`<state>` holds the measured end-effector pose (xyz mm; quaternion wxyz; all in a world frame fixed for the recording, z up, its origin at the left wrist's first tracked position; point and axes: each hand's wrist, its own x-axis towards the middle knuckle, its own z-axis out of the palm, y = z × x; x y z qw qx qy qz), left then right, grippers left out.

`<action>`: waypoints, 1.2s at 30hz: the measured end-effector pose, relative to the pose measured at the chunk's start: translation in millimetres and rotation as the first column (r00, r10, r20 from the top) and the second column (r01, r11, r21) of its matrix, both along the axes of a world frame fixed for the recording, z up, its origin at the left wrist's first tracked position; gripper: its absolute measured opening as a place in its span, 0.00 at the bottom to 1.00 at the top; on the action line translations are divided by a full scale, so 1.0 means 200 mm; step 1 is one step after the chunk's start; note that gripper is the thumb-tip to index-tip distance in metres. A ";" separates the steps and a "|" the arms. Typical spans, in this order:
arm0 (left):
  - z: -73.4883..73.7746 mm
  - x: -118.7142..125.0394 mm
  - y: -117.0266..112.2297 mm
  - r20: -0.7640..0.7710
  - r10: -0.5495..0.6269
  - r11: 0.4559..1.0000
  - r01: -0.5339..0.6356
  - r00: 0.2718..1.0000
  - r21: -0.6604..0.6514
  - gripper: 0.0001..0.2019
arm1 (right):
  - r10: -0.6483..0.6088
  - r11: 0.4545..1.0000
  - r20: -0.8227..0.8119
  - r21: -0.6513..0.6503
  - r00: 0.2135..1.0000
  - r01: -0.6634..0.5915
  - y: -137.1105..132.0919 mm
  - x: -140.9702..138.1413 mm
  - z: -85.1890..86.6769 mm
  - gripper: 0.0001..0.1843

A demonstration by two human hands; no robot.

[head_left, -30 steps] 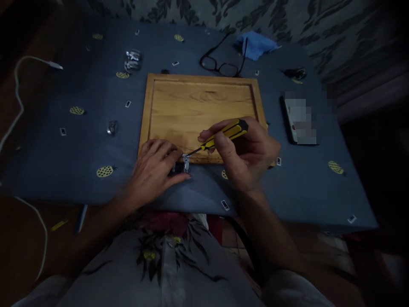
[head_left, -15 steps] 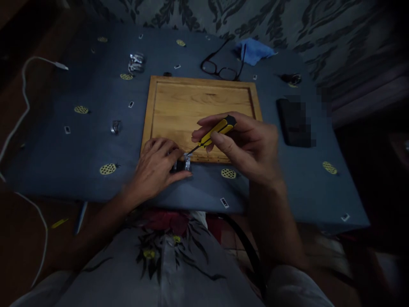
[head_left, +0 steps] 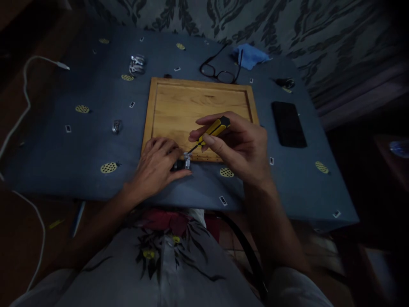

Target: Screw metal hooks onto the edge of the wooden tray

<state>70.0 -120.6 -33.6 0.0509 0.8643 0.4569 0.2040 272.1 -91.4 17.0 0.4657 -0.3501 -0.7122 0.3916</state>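
Observation:
My right hand [head_left: 241,147] grips a small yellow-and-black screwdriver [head_left: 213,129] by its handle between thumb and fingers. Its thin shaft slants down and left, the tip at a shiny metal clamp [head_left: 187,161] near the front edge of a wooden board [head_left: 201,102]. Thumb and fingers of my left hand [head_left: 159,160] close around the clamp and a dark piece [head_left: 179,165] beside it. My left fingers partly cover that dark piece, so its full shape is hidden. The left fingertips rest over the board's front left corner.
Left of the board lies a loose metal clamp [head_left: 116,126], with several more clamps [head_left: 137,65] farther back. Eyeglasses [head_left: 225,76] and a blue cloth [head_left: 251,56] are behind the board. A black phone [head_left: 288,124] lies right; a white cable [head_left: 27,94] runs along the left.
My right hand and the screwdriver have shifted slightly left, partly with a small turn of the view. The tip stays at the clamp, and my left hand keeps its hold.

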 end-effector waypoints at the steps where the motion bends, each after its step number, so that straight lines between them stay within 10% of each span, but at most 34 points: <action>1: 0.00 0.00 0.00 0.004 -0.003 1.000 0.003 1.000 0.003 0.23 | -0.013 1.000 -0.002 0.015 1.000 0.013 0.00 0.00 -0.01 0.11; 17: -0.01 0.00 0.01 0.027 -0.016 0.997 0.014 1.000 0.072 0.23 | -0.264 0.940 0.039 0.232 0.964 0.249 0.02 -0.05 -0.07 0.13; 24: -0.02 0.00 0.01 0.035 -0.020 0.998 0.018 0.999 0.062 0.25 | -0.305 0.893 -0.391 0.199 0.868 0.403 0.08 -0.06 -0.05 0.05; 29: -0.02 -0.01 0.01 0.032 -0.022 0.996 0.019 0.999 0.091 0.26 | -0.364 0.875 -0.347 0.191 0.865 0.445 0.10 -0.05 -0.10 0.09; 36: 0.01 -0.05 0.00 0.328 0.063 0.997 -0.075 0.943 0.024 0.14 | -0.353 0.903 -0.267 0.156 0.897 0.401 0.07 -0.03 -0.18 0.11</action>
